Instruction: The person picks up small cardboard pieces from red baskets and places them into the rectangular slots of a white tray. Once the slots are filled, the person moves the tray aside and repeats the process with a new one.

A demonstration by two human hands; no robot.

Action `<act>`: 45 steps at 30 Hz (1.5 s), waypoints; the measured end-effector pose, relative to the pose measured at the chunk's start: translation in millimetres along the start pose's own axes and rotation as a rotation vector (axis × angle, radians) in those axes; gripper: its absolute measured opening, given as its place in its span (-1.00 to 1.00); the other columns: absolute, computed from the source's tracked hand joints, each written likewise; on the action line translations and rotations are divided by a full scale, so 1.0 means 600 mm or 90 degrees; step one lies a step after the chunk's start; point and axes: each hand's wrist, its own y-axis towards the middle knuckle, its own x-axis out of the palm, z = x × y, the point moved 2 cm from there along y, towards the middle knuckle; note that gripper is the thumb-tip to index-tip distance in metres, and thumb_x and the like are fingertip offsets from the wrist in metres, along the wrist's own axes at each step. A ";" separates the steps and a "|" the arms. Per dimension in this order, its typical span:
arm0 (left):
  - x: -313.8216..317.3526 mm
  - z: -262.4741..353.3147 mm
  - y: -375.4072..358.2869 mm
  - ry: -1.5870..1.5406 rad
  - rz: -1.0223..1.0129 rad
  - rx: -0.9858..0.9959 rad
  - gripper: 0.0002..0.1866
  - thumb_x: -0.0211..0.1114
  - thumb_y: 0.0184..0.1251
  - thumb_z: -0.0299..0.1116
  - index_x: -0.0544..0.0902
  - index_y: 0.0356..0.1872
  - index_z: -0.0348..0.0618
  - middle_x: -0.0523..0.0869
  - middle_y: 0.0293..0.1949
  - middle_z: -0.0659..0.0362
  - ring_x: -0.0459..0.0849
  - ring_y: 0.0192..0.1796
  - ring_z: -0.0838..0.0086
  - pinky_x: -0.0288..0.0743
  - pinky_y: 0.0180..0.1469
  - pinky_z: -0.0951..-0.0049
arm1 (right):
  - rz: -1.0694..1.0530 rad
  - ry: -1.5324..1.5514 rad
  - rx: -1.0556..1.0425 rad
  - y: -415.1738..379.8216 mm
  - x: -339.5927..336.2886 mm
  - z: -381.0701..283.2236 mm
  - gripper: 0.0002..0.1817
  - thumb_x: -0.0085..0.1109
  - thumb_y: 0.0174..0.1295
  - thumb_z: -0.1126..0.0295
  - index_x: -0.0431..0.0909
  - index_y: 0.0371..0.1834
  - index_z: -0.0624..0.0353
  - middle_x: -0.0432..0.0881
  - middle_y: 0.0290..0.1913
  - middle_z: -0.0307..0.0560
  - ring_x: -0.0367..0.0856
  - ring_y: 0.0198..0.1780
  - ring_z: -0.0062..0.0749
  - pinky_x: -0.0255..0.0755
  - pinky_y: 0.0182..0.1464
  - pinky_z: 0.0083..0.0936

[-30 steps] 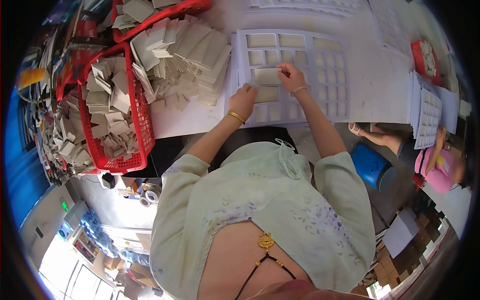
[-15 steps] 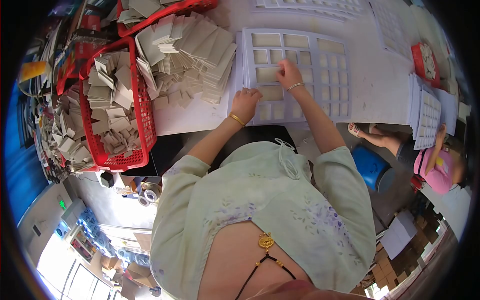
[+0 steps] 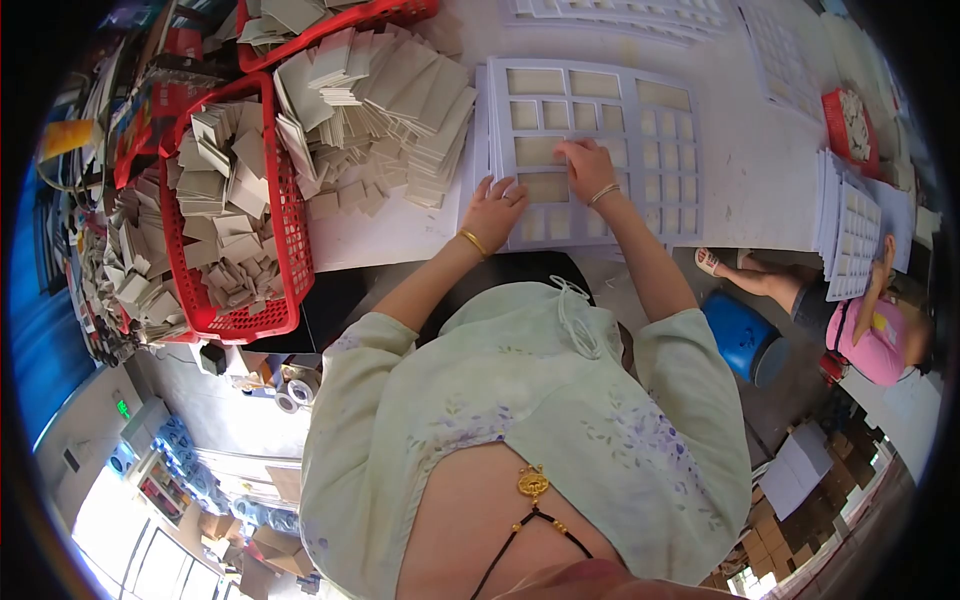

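right fingers: right hand (image 3: 590, 165) flat, fingers (image 3: 570, 150) spread on a beige card (image 3: 538, 151), pressing it into its window; gripping nothing
left fingers: left hand (image 3: 494, 208) open, fingers apart on the grid frame's (image 3: 660, 130) near-left edge, likely pinning it down
left of fingers: loose card stack (image 3: 385, 100), within reach
further left: red basket (image 3: 280, 225) of cards
under all: white bench (image 3: 760, 170)

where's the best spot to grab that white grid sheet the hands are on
Probably the near left edge of the white grid sheet, beside the left hand: it lies flat, and that border overhangs the table edge. Pinch there from the person's side; the right hand presses its middle.
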 end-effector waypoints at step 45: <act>-0.065 -0.269 -0.325 -0.206 0.468 -0.657 -0.76 0.27 0.14 -0.47 0.52 -0.15 -0.20 0.63 -0.33 0.04 0.61 -0.40 0.22 0.46 -0.38 0.28 | -0.231 -0.197 -0.319 0.139 0.328 -0.430 -0.84 -0.02 0.13 0.33 0.58 -0.33 -0.04 0.53 -0.17 -0.31 0.41 0.04 -0.47 0.18 0.10 -0.41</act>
